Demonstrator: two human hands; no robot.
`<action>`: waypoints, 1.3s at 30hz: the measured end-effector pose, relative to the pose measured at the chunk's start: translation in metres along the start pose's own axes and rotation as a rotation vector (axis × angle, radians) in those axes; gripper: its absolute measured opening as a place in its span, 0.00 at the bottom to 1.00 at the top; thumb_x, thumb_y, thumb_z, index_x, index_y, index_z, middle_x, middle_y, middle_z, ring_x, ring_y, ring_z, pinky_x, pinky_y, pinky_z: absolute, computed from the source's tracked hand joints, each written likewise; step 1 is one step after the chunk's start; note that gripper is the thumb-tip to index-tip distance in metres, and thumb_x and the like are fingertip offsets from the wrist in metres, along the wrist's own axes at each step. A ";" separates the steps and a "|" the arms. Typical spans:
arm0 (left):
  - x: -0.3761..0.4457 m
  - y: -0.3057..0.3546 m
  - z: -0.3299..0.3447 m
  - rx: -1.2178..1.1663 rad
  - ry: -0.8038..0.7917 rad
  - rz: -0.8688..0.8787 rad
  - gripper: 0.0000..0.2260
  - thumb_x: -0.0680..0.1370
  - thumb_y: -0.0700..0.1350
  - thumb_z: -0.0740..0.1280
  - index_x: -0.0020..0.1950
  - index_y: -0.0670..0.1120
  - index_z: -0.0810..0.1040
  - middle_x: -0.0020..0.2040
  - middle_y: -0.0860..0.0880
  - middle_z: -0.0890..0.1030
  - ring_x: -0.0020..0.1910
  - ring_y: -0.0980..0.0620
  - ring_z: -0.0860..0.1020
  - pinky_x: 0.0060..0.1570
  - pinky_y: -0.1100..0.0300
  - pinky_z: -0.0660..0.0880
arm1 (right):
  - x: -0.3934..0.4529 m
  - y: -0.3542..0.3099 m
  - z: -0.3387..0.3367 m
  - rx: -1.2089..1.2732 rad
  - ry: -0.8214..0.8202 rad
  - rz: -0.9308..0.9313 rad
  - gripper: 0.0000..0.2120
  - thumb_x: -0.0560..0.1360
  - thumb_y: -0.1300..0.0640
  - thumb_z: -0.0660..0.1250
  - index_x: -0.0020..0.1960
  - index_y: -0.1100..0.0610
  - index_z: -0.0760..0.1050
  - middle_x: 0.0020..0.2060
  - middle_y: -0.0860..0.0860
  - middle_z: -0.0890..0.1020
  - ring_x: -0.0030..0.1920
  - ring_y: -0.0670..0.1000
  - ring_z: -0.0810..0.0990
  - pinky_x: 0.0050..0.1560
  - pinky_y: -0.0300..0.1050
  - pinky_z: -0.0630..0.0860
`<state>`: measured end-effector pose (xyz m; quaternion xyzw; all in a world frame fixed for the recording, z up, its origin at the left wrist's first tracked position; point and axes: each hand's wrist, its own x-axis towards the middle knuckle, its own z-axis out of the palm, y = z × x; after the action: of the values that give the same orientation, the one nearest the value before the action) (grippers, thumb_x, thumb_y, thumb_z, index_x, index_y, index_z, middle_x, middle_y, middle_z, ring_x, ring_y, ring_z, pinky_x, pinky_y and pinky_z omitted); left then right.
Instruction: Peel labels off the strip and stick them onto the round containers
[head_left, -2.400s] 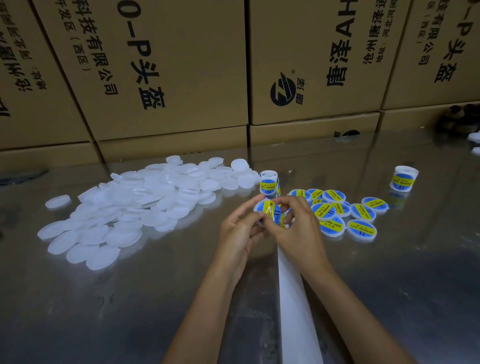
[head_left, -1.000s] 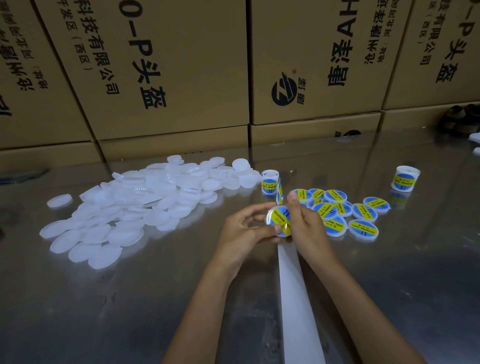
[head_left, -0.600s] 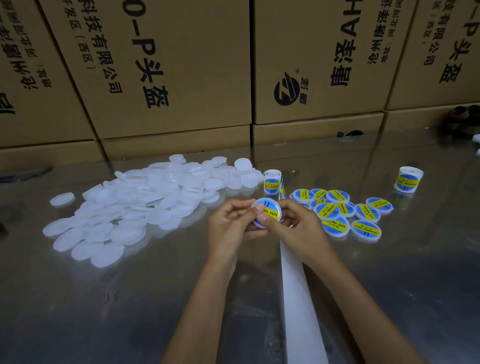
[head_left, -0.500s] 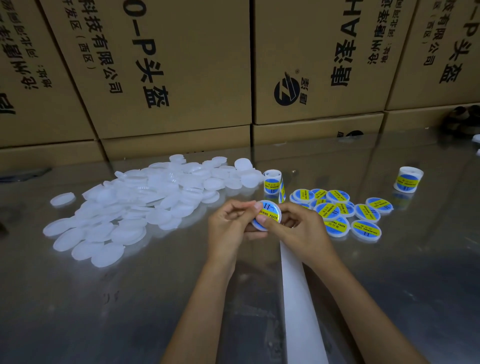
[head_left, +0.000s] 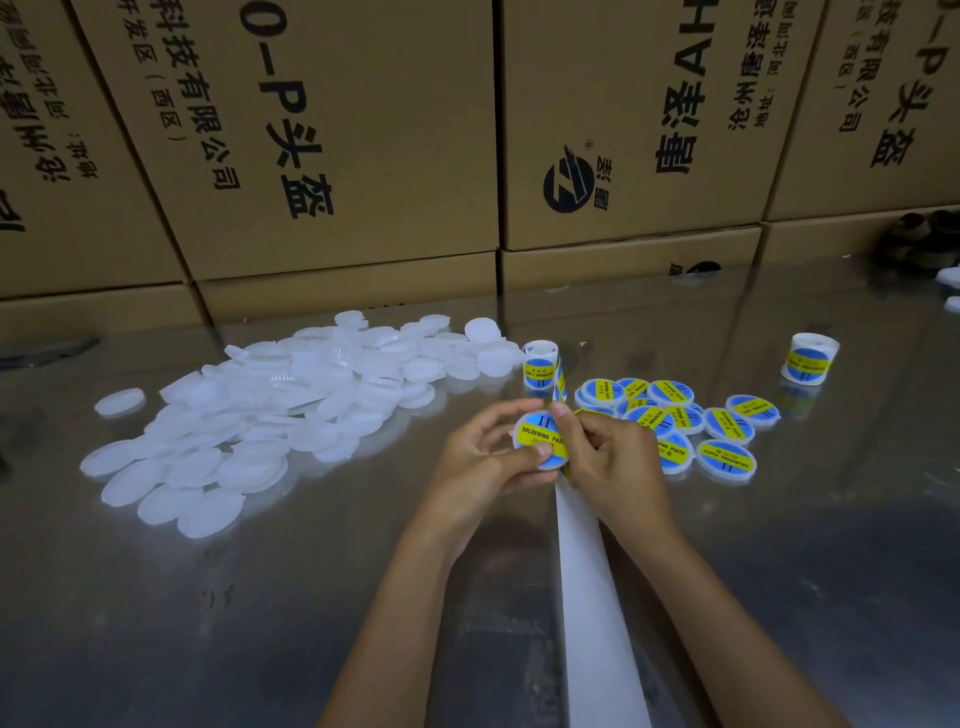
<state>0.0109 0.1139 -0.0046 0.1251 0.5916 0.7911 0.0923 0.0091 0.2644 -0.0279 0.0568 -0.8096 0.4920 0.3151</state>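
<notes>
Both hands pinch 1 labelled container (head_left: 537, 439): left hand (head_left: 480, 460) beneath, right hand (head_left: 605, 457) fingers curled over its label.

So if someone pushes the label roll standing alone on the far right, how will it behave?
The label roll stands on end, a hollow paper coil, so it probably feels light and tips easily. Once on its side, it would likely roll across the shiny table.
</notes>
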 end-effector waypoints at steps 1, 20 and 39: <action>0.000 0.000 0.000 0.008 0.012 0.000 0.18 0.74 0.32 0.73 0.62 0.45 0.81 0.54 0.42 0.85 0.50 0.43 0.85 0.46 0.55 0.83 | 0.000 0.001 0.001 0.033 -0.014 0.019 0.25 0.81 0.47 0.64 0.28 0.58 0.69 0.20 0.52 0.68 0.25 0.49 0.65 0.29 0.49 0.65; -0.001 0.003 -0.003 -0.062 0.201 -0.054 0.08 0.78 0.49 0.71 0.46 0.47 0.88 0.48 0.40 0.86 0.44 0.42 0.86 0.37 0.54 0.83 | -0.004 -0.002 0.004 0.057 -0.131 0.008 0.05 0.72 0.43 0.74 0.44 0.43 0.82 0.20 0.48 0.68 0.24 0.45 0.63 0.28 0.40 0.60; 0.003 -0.001 -0.011 -0.148 0.186 -0.051 0.10 0.78 0.36 0.69 0.59 0.44 0.82 0.51 0.43 0.86 0.45 0.46 0.86 0.39 0.58 0.82 | -0.003 -0.008 0.002 0.081 -0.250 0.028 0.06 0.78 0.45 0.67 0.49 0.44 0.81 0.24 0.60 0.70 0.27 0.54 0.65 0.32 0.55 0.70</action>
<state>0.0042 0.1048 -0.0084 0.0288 0.5406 0.8382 0.0663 0.0142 0.2582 -0.0243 0.1193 -0.8228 0.5175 0.2022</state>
